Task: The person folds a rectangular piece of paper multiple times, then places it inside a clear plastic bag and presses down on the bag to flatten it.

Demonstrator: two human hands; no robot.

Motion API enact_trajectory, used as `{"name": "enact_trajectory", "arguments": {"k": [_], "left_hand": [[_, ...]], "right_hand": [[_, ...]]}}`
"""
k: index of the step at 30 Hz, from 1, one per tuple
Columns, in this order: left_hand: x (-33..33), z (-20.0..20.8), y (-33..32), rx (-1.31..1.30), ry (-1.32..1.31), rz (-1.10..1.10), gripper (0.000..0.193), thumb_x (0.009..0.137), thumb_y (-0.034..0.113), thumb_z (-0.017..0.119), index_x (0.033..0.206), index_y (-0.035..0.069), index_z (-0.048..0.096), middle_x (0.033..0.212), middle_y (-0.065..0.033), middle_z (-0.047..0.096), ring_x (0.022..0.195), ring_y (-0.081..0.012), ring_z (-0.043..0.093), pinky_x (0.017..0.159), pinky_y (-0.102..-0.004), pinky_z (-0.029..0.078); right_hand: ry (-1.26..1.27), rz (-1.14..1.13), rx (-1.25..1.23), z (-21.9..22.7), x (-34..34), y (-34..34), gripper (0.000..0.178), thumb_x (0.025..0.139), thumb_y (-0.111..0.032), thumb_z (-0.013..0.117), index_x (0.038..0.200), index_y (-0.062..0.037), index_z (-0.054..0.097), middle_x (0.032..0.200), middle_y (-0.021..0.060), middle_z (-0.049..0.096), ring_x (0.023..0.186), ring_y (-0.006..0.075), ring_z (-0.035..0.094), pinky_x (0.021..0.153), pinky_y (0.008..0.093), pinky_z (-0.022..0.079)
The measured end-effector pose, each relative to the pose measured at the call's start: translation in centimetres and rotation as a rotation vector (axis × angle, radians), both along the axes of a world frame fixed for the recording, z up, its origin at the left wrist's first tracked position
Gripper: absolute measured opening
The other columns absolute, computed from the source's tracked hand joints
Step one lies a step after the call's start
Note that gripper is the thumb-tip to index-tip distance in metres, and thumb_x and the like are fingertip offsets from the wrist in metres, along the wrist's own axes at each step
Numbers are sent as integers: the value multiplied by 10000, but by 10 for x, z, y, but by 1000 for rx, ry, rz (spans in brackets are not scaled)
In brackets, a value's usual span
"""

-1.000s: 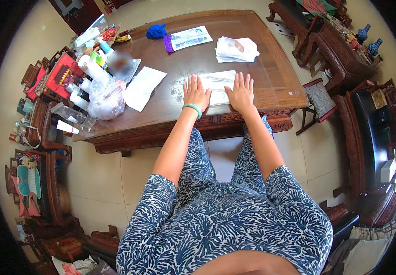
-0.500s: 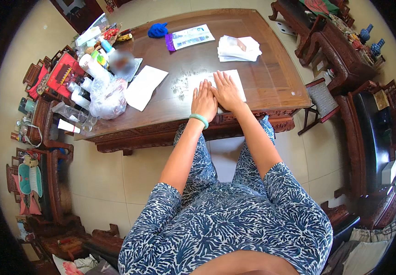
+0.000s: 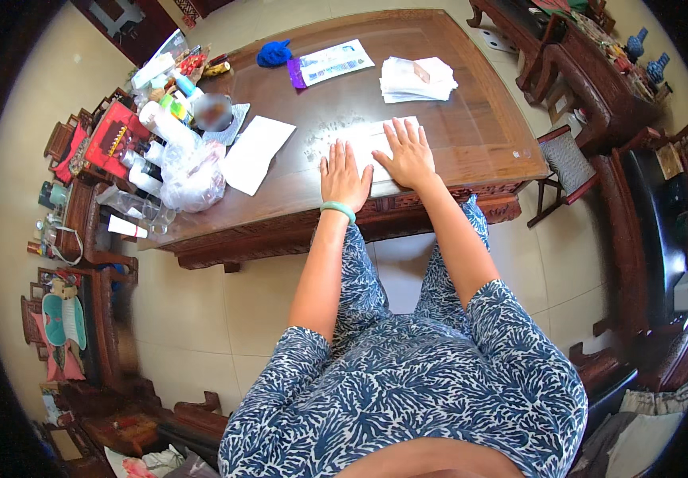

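Observation:
Both my palms lie flat on a white sheet of paper (image 3: 376, 137) near the front edge of the wooden table (image 3: 471, 143). My left hand (image 3: 345, 177), with a pale green bangle at its wrist, rests over the sheet's left part, fingers spread. On its right part lies my right hand (image 3: 406, 155), also open, its fingers pointing away from me. A small gap separates the two hands. Much of the sheet's near side is hidden under them. Another white sheet (image 3: 258, 154) lies to the left, and a stack of white papers (image 3: 417, 80) sits farther back.
Left on the table are a clear plastic bag (image 3: 192, 177), bottles and other clutter. Toward the back lie a white and purple packet (image 3: 332, 64) and a crumpled blue cloth (image 3: 274, 53). A chair (image 3: 567, 163) stands off the table's right edge.
My hands, side by side and touching before, have moved apart: the left one to the left, the right one to the right. More of the sheet shows between them.

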State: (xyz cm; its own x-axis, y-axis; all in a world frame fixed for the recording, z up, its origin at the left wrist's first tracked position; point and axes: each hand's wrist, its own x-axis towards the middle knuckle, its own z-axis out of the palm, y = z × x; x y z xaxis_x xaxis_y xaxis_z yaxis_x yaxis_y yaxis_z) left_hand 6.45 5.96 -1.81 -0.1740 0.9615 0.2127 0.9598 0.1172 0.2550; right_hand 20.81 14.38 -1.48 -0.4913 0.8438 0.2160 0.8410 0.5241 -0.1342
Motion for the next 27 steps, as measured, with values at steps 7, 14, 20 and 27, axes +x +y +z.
{"name": "enact_trajectory", "arguments": {"k": [7, 14, 20, 27], "left_hand": [[-9, -3, 0, -6, -1, -3, 742, 921, 483, 421, 1444, -13, 250, 1528, -186, 203, 1432, -276, 157, 1155, -458, 90], [-7, -11, 5, -34, 8, 11, 738, 924, 466, 424, 1438, -33, 252, 1523, -193, 213, 1429, -285, 166, 1151, -474, 88], [-11, -16, 10, -15, 30, 10, 728, 925, 450, 436, 1432, -41, 258, 1515, -196, 231, 1425, -297, 172, 1148, -477, 100], [-4, -15, 11, -7, 3, 1, 714, 929, 446, 427, 1431, -36, 266, 1523, -193, 213, 1428, -291, 164, 1150, -474, 95]], "right_hand": [[33, -45, 36, -4, 18, 14, 712, 926, -581, 335, 1452, -100, 315, 1518, 119, 267, 1415, 298, 193, 1146, 469, 132], [213, -107, 159, -13, 11, 8, 657, 951, -377, 433, 1400, 81, 290, 1466, 244, 299, 1391, 378, 212, 1143, 452, 154], [414, -259, -97, 33, -2, -27, 525, 832, -231, 626, 1230, 62, 452, 1192, 254, 524, 1132, 355, 513, 933, 455, 425], [146, -663, 151, -3, 6, -9, 384, 754, -165, 651, 1031, 73, 530, 1006, 154, 491, 910, 263, 511, 702, 329, 503]]}}
